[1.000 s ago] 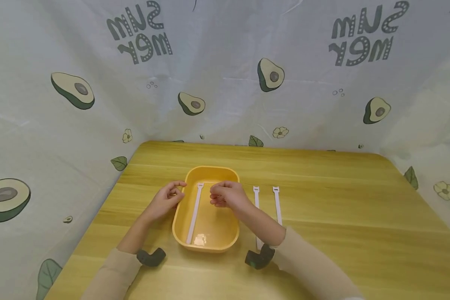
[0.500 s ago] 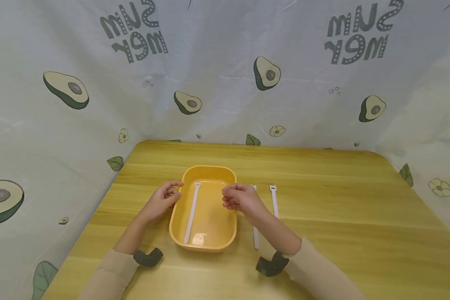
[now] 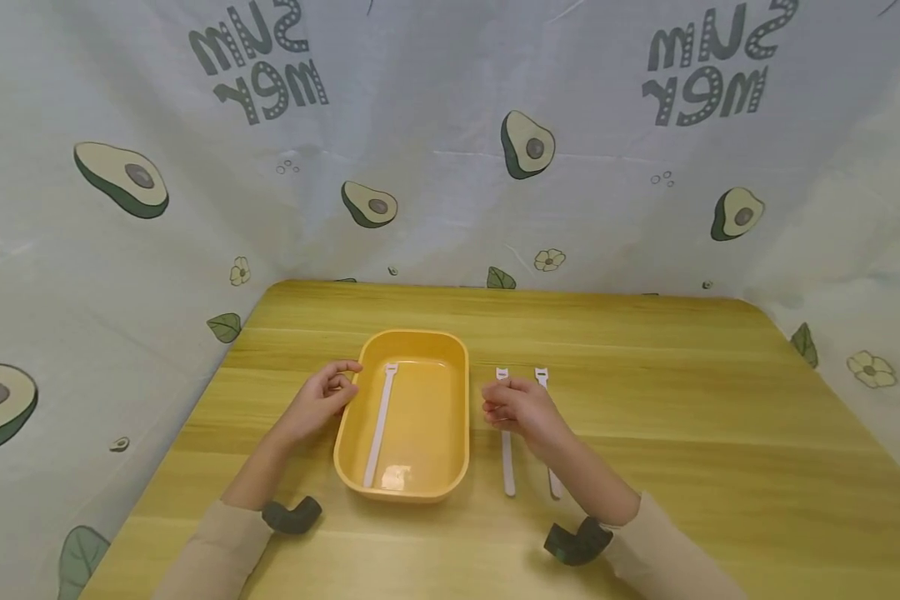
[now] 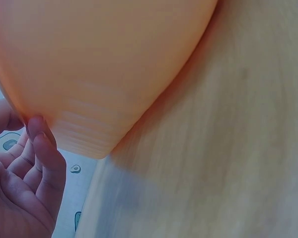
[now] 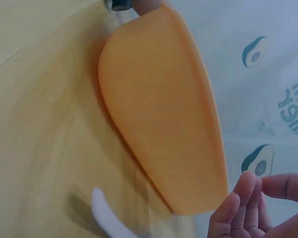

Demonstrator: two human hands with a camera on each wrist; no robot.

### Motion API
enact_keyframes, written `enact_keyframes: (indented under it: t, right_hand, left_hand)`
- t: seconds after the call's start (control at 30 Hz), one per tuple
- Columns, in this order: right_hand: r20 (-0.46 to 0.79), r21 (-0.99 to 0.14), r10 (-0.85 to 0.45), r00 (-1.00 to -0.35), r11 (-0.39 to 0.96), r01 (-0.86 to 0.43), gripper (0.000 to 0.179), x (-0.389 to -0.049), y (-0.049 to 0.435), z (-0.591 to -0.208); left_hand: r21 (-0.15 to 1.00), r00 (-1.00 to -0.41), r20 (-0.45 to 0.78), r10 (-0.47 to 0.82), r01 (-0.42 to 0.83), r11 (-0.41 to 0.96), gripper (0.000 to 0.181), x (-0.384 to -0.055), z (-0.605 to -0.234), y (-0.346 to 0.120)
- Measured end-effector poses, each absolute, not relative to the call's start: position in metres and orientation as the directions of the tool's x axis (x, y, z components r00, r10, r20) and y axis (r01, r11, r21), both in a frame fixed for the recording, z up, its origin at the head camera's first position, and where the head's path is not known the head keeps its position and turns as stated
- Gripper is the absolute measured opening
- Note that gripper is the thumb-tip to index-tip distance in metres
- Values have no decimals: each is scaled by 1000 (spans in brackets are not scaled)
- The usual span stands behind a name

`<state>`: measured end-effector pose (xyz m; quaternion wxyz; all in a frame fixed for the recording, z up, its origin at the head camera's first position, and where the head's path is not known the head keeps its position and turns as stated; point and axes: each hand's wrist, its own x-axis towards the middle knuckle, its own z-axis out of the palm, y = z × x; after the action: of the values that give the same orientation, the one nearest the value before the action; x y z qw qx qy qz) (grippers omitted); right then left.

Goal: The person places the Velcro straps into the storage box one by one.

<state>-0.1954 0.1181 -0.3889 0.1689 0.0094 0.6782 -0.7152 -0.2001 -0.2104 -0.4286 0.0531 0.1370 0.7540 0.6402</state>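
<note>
One strap [image 3: 380, 429] lies in the tray [image 3: 420, 421], two straps [image 3: 507, 467] outside — left hand [image 3: 317, 407] pinching its edge, right hand [image 3: 525, 410] loosely curled, empty.

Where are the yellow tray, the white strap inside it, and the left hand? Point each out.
Yellow tray [image 3: 423, 417]: head view, bare floor inside it.
White strap [image 3: 379, 425]: head view, about mid-length, on the strip below its slotted end.
Left hand [image 3: 315, 407]: head view, back of the hand.

You are working at a wood-grain tabletop [image 3: 660, 375], in a cloth-screened spot, home or studio being unclear, pale sheeting [image 3: 435, 92] hanging behind the tabletop and along both its sides, printed avocados [image 3: 528, 144] and mirrored "summer" lettering [image 3: 714, 50] patterning it.
</note>
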Motion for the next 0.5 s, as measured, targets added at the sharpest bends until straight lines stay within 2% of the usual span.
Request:
enact_keyframes:
  t: [0.17, 0.4, 0.5]
  right_hand:
    - [-275, -959, -198, -941, -16, 284, 11, -194, 135, -395]
    - [-294, -956, -157, -943, 48, 290, 23, -195, 158, -404]
    - [-298, -954, -120, -947, 60, 292, 23, -195, 166, -407]
  left_hand:
    - [981, -957, 85, 276, 129, 146, 38, -199, -427, -210]
    - [984, -957, 77, 280, 119, 135, 37, -200, -428, -211]
    - [982, -955, 86, 284, 130, 137, 37, -201, -429, -211]
